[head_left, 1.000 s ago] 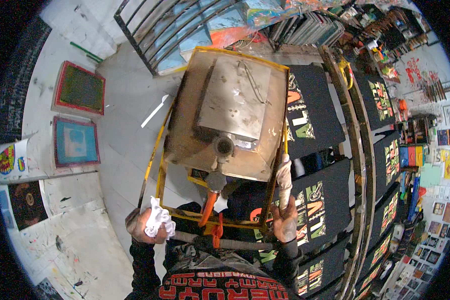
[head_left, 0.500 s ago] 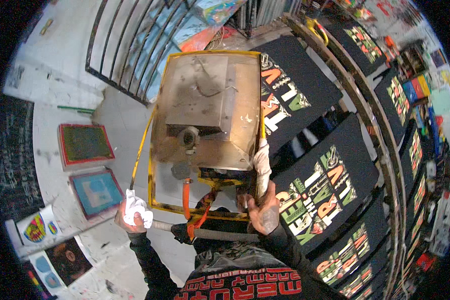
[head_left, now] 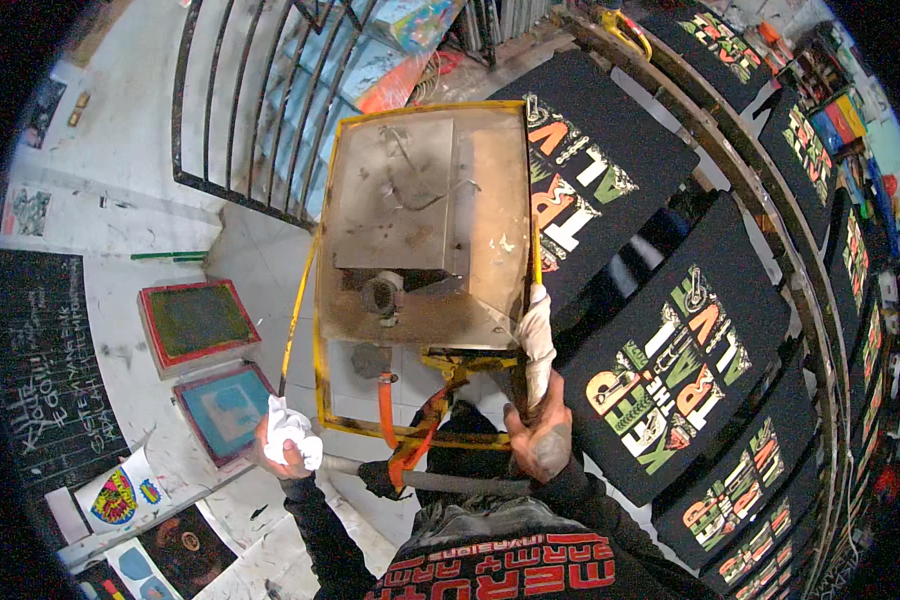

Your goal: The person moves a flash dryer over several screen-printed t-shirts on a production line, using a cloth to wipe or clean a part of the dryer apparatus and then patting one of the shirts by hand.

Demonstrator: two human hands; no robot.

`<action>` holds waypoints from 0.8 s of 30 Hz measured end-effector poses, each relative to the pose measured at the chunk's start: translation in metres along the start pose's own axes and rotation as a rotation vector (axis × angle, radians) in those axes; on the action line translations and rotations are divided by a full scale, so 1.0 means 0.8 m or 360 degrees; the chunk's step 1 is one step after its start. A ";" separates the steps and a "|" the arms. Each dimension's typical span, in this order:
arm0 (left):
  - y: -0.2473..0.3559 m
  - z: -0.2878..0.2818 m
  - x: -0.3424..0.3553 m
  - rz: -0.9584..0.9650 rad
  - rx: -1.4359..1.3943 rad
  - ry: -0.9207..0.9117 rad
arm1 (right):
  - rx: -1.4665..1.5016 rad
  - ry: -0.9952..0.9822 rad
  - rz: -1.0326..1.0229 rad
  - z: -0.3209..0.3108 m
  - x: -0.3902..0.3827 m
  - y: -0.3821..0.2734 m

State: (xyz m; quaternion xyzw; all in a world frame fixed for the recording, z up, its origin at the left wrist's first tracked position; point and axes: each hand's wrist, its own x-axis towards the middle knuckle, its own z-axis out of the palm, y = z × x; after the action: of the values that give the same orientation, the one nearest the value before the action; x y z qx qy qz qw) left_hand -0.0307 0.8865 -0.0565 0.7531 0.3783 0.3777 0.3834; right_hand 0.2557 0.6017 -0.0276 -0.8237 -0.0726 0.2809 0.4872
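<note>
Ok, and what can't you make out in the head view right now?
All in the head view:
- Left hand: some fingers hidden by the white cloth.
- Pale-wrapped bar: lower end covered by the right hand.
- Metal box: underside hidden by its own top.
- Far-right black shirts: prints too small, squeezed near the dark rim.

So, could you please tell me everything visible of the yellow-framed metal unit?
Seen from above, the unit has a stained, metal-looking panel edged in worn yellow, topped by a raised grey box and an open round pipe. An orange hose is at the near end. The right hand grips its pale-wrapped side bar; the left hand, clutching white cloth, is by the left yellow rod. Black printed shirts lie to its right.
</note>
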 end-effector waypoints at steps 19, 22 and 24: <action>-0.016 0.013 0.069 0.0129 0.0342 -0.0623 | 0.0024 0.0399 -0.0240 0.017 0.028 0.002; -0.049 0.029 0.105 0.0400 0.0285 -0.0521 | 0.0230 0.0372 0.0010 0.023 0.041 -0.014; -0.083 0.034 0.133 0.0210 0.0117 -0.0696 | 0.0072 0.0428 -0.0164 0.030 0.054 -0.004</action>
State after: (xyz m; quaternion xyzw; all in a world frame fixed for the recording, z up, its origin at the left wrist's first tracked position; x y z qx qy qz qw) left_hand 0.0197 0.9981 -0.0951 0.8537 0.2497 0.2159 0.4029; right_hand 0.2795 0.6385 -0.0503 -0.8379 -0.0427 0.1441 0.5248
